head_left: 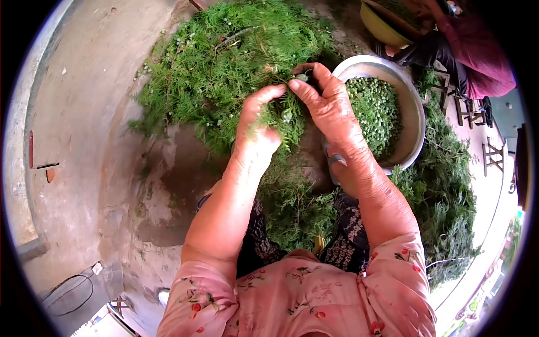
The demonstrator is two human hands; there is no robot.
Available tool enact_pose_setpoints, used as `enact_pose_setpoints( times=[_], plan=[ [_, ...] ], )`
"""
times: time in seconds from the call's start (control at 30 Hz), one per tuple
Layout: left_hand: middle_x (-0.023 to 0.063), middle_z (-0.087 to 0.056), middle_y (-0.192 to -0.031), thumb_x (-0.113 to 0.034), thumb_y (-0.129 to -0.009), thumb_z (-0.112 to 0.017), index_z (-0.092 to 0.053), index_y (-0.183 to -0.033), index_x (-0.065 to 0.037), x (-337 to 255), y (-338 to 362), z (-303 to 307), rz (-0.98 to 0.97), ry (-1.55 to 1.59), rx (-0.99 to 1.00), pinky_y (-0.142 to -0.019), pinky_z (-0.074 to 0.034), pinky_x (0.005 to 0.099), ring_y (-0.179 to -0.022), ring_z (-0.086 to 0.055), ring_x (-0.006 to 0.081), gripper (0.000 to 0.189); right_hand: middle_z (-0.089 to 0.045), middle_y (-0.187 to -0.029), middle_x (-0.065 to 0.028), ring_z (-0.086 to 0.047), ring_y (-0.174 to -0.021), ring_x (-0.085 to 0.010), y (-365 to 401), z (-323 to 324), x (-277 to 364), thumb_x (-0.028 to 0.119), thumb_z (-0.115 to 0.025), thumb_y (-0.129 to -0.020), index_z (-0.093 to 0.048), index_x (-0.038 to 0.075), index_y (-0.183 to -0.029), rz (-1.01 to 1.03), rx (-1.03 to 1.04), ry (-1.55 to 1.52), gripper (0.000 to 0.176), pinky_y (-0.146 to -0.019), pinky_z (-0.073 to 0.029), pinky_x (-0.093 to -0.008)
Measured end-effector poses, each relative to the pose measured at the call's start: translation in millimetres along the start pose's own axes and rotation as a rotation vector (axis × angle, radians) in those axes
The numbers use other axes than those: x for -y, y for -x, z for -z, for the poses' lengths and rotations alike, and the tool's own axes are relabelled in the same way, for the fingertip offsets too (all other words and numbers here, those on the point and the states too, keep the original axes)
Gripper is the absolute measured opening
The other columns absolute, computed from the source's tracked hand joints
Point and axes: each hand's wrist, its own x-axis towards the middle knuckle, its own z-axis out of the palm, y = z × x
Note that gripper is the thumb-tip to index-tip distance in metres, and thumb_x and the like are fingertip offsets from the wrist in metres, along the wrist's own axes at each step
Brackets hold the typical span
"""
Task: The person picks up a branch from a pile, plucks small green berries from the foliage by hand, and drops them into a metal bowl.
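My left hand (261,121) is closed round a green leafy sprig (289,121) that hangs between my two hands. The thumb and forefinger of my right hand (325,98) pinch together at the top of that sprig, around a small green cone (304,76). Beyond both hands spreads a big heap of green branches (191,84) with pale cones among them. To the right of my right hand is a round metal basin (414,112) holding many small green cones (373,112).
Cut branches (443,191) lie right of the basin, and more foliage (297,216) is between my legs. A person (477,50) sits at the upper right by a yellow-green basin (379,25). A cable (73,292) lies at the lower left.
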Motion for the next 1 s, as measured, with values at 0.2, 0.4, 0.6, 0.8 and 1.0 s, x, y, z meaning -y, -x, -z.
enact_pose_setpoints(
  times=[0.2,0.4,0.6,0.8,1.0],
  plan=[
    [0.0113,-0.062,-0.091,-0.022,-0.082,-0.055,-0.058,-0.099,0.0,-2,0,-10,0.031,0.032,0.055,-0.074,-0.051,0.033,-0.08,-0.061,0.0203,0.027,-0.057,-0.072,-0.0028,-0.05,-0.067,-0.0086,8,-7,6,0.015,-0.065,-0.079,-0.053,0.001,-0.093,-0.098,-0.014,-0.157,0.023,-0.062,-0.044,-0.024],
    [0.0101,-0.061,-0.088,-0.015,-0.081,-0.058,-0.058,-0.096,0.001,0,-8,-1,-0.077,-0.059,0.011,-0.068,-0.052,0.0312,-0.076,-0.061,0.0182,0.021,-0.056,-0.072,0.0002,-0.05,-0.067,-0.0068,9,-10,4,0.013,-0.064,-0.079,-0.054,0.003,-0.091,-0.113,-0.04,-0.16,0.018,-0.06,-0.043,-0.0227],
    [0.0097,-0.061,-0.084,-0.009,-0.078,-0.062,-0.056,-0.094,0.001,-1,-9,4,-0.042,0.0,0.026,-0.059,-0.052,0.0311,-0.069,-0.061,0.0186,0.02,-0.055,-0.07,0.0023,-0.048,-0.057,-0.004,9,-4,24,0.008,-0.062,-0.079,-0.057,0.005,-0.088,-0.384,-0.017,-0.329,0.011,-0.045,-0.038,-0.0185],
    [0.0086,-0.061,-0.082,-0.012,-0.08,-0.061,-0.055,-0.093,0.0,-7,-4,-1,-0.058,-0.008,0.019,-0.056,-0.051,0.0301,-0.067,-0.06,0.0182,0.019,-0.057,-0.07,-0.001,-0.049,-0.054,-0.0079,7,-2,25,0.003,-0.061,-0.078,-0.059,0.002,-0.091,-0.473,-0.067,-0.753,0.013,-0.045,-0.039,-0.021],
    [0.0113,-0.062,-0.08,-0.017,-0.082,-0.058,-0.054,-0.094,0.002,-12,1,-4,-0.03,-0.05,0.096,-0.054,-0.051,0.0294,-0.062,-0.061,0.021,0.023,-0.048,-0.073,-0.006,-0.045,-0.057,-0.0136,7,9,13,0.003,-0.053,-0.082,-0.052,-0.002,-0.097,-0.475,0.069,-1.074,0.016,-0.041,-0.032,-0.021]
  ],
)
